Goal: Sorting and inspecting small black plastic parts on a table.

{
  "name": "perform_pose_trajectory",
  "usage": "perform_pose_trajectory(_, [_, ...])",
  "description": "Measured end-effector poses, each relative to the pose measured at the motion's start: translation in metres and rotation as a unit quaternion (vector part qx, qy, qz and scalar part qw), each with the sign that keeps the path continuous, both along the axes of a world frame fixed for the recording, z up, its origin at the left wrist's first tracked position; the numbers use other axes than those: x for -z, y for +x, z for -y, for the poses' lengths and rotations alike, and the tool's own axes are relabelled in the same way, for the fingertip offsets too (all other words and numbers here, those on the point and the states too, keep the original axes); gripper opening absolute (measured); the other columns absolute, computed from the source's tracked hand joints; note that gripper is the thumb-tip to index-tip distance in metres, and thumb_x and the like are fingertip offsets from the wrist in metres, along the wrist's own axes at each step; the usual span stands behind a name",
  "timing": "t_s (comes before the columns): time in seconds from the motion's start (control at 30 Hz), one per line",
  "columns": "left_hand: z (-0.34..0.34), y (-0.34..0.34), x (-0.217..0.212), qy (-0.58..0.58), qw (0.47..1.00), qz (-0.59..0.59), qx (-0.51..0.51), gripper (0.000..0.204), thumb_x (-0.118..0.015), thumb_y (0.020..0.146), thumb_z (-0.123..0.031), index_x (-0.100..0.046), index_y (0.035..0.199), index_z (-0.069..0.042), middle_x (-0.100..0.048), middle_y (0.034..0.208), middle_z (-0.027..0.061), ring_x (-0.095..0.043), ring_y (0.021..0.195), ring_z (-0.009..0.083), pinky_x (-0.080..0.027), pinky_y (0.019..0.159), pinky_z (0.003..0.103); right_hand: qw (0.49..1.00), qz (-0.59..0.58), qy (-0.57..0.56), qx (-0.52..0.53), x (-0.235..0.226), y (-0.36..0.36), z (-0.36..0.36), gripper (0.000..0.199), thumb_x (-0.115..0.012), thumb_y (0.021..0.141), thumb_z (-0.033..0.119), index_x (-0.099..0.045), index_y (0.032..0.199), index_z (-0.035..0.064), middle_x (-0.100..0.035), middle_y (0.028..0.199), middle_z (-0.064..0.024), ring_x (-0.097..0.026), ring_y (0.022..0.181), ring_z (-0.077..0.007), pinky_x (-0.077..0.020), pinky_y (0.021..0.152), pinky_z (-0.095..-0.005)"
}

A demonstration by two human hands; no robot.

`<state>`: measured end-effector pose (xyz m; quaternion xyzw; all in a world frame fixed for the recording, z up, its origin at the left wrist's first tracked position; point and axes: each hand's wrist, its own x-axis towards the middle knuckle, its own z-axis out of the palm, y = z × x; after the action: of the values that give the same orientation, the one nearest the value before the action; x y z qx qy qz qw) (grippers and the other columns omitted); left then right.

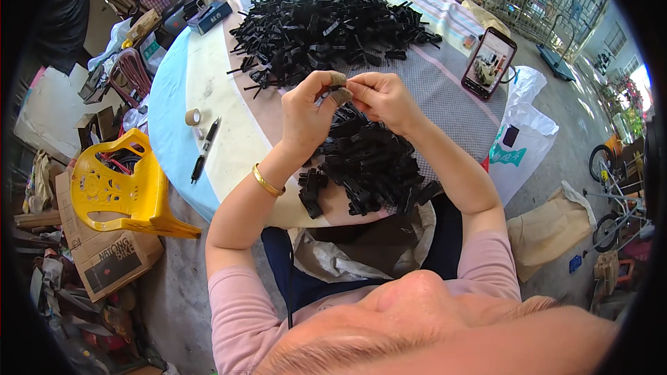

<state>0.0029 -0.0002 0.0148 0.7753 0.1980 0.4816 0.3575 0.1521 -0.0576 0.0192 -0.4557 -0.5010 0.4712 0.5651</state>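
Note:
My left hand [304, 117] and my right hand [386, 103] meet over the middle of the round table, fingertips nearly touching. Tan wraps cover the thumb and a finger of the left hand, which pinch a small black part [336, 87], mostly hidden by the fingers. The right thumb and index finger are pressed together at its right side; what lies between them is too small to name. Beyond my hands spreads a large heap of black strap-like pieces [326, 28]. Closer to me, a smaller pile of black clip-like pieces [372, 163] reaches the table's front edge.
On the table cloth [243, 132] lie a tape roll [192, 118], a black pen [205, 151] and a dark blue box [210, 18]. A phone [490, 62] stands at the right, by a white plastic bag [524, 132]. A yellow chair [118, 198] is at the left.

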Motion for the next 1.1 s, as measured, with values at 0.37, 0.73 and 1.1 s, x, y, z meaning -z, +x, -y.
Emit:
perform_pose_trajectory(0.37, [0.016,0.006,-0.005,0.121,0.988,-0.080,-0.051,0.049,-0.061,0.068,0.002,-0.046,0.115,-0.005,-0.060,0.083,0.0161,-0.060,0.074,0.0314,-0.048,0.070,0.034,0.944,0.266,0.161,0.106,-0.008,0.002,0.003,0.020,-0.070,0.071,0.014,-0.062,0.080,-0.0020,-0.062,0.070,-0.0044,-0.052,0.058,-0.0044,-0.0421,0.053,-0.0184])
perform_pose_trajectory(0.73, [-0.014,-0.014,-0.019,-0.335,0.896,0.014,0.292,0.039,-0.061,0.079,-0.005,-0.047,0.114,0.002,-0.056,0.106,0.0110,-0.057,0.095,0.0216,-0.047,0.086,0.035,0.987,0.116,0.110,0.017,-0.017,0.038,0.001,0.016,-0.066,0.076,0.009,-0.060,0.087,-0.0005,-0.054,0.067,0.0031,-0.045,0.057,-0.0008,-0.0345,0.048,-0.0148])
perform_pose_trajectory(1.1, [-0.007,-0.009,-0.012,-0.446,0.817,-0.004,0.367,0.025,-0.065,0.077,-0.012,-0.053,0.095,0.000,-0.058,0.092,0.0073,-0.060,0.086,0.0193,-0.051,0.080,0.033,0.979,0.071,0.154,-0.110,-0.012,0.033,0.001,0.020,-0.065,0.078,0.009,-0.061,0.095,-0.0006,-0.061,0.079,-0.0009,-0.053,0.065,-0.0043,-0.0419,0.056,-0.0156])
